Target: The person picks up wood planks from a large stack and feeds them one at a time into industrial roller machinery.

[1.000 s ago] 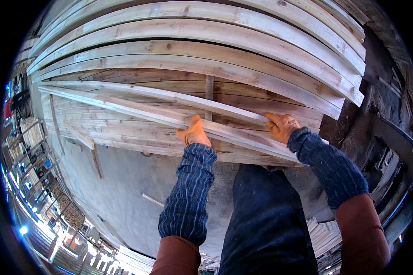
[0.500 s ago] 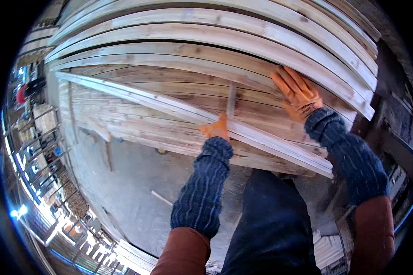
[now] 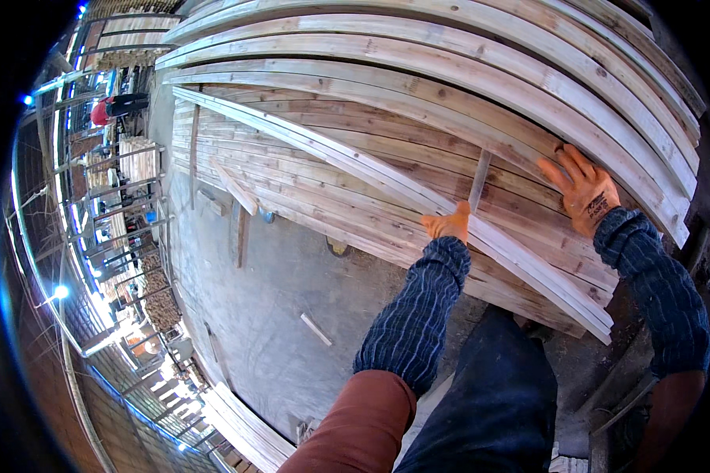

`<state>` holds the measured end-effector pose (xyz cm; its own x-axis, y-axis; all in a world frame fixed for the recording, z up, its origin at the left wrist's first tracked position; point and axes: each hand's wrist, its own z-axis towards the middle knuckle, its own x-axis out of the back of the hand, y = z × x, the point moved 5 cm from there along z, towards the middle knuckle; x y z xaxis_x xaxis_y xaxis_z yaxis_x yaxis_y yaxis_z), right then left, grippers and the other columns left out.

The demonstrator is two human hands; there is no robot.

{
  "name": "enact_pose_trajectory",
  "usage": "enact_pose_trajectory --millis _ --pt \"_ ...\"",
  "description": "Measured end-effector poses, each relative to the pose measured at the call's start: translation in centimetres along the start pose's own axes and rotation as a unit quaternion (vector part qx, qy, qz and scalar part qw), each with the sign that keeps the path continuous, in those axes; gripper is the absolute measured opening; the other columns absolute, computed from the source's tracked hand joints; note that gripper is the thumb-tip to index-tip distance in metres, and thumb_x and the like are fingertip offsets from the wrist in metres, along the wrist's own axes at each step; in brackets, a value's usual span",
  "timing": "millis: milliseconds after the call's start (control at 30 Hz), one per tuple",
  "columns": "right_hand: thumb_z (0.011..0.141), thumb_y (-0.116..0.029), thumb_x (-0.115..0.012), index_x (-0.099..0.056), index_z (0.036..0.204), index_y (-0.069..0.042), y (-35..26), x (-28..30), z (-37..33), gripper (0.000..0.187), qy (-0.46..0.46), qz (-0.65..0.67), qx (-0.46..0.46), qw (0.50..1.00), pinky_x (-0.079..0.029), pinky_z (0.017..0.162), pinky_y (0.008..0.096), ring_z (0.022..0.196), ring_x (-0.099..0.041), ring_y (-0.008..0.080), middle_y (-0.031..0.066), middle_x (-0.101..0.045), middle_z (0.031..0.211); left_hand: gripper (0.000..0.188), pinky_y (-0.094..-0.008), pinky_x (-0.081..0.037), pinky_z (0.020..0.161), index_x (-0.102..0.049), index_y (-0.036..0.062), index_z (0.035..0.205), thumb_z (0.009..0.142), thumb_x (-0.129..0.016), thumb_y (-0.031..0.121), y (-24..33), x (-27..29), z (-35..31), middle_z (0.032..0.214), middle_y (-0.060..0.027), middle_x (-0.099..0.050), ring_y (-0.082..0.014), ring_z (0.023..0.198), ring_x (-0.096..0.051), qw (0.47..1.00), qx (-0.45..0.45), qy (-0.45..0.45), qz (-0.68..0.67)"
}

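I find my left hand (image 3: 448, 224) pinching a pair of boards (image 3: 528, 270) that slants across the lower boards (image 3: 300, 189); its underside is hidden. My right hand (image 3: 588, 191) lies spread against the stacked boards (image 3: 434, 87). In my judgement, keep the pair flush and the right fingertips off board edges. Count: two hands, two boards pinched, one stick (image 3: 479, 180) just beyond my left; stacked boards overlap, uncounted.
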<state>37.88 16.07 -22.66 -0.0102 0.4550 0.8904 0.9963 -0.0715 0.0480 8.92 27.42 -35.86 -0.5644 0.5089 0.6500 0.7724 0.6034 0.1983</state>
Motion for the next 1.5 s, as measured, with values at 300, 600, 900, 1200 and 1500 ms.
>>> enact_pose_trajectory --millis 300,600,900,1200,1500 --pt "0.093 -0.039 -0.063 -0.020 0.164 -0.013 1.1 -0.6 0.1 0.086 0.008 -0.006 0.010 1.000 -0.036 0.121 0.0447 0.152 -0.034 0.0325 0.0170 -0.030 0.166 0.101 -0.0424 -0.047 0.100 -0.031 -0.0064 0.131 0.075 -0.085 0.058 1.7 1.1 -2.2 0.127 -0.0288 -0.059 -0.0355 0.114 -0.060 1.000 -0.004 -0.005 0.004" --pt "0.092 -0.024 -0.061 -0.030 0.159 -0.006 0.3 1.9 0.5 0.076 -0.019 0.040 0.078 0.996 -0.049 0.108 0.0470 0.144 -0.044 0.0361 0.0196 -0.044 0.156 0.091 -0.0478 -0.050 0.098 -0.033 -0.0041 0.133 0.079 -0.079 0.053 -0.2 0.6 -0.2 0.127 -0.0288 -0.052 -0.0376 0.113 -0.061 0.998 0.056 -0.019 -0.016" --pt "0.083 -0.021 -0.069 -0.041 0.157 -0.020 -0.5 -1.1 -0.5 0.079 0.261 -0.028 0.041 0.964 -0.049 0.106 0.0453 0.139 -0.047 0.0282 0.0093 -0.053 0.142 0.093 -0.0443 -0.050 0.101 -0.028 -0.0026 0.153 0.087 -0.082 0.032 9.2 0.9 -8.3 0.139 -0.0218 -0.049 -0.0329 0.122 -0.055 0.858 -0.288 -0.067 -0.419" --pt "0.079 -0.028 -0.072 -0.044 0.156 -0.021 0.0 -0.4 -0.6 0.082 0.227 0.014 0.021 0.974 -0.048 0.108 0.0440 0.138 -0.048 0.0253 0.0058 -0.055 0.140 0.074 -0.0350 -0.063 0.082 -0.039 0.0011 0.137 0.083 -0.086 0.019 14.9 -0.4 -7.3 0.119 -0.0141 -0.062 -0.0259 0.097 -0.067 0.877 -0.090 -0.215 -0.421" --pt "0.084 -0.050 -0.071 -0.049 0.150 -0.012 -0.4 0.5 -2.2 0.079 0.008 0.276 -0.070 0.959 -0.055 0.095 0.0510 0.111 -0.065 0.0370 0.0186 -0.065 0.126 0.057 -0.0351 -0.051 0.086 -0.050 0.0124 0.130 0.092 -0.074 0.048 12.2 1.8 -7.7 0.117 -0.0036 -0.059 -0.0186 0.100 -0.059 0.839 -0.147 -0.294 -0.433"
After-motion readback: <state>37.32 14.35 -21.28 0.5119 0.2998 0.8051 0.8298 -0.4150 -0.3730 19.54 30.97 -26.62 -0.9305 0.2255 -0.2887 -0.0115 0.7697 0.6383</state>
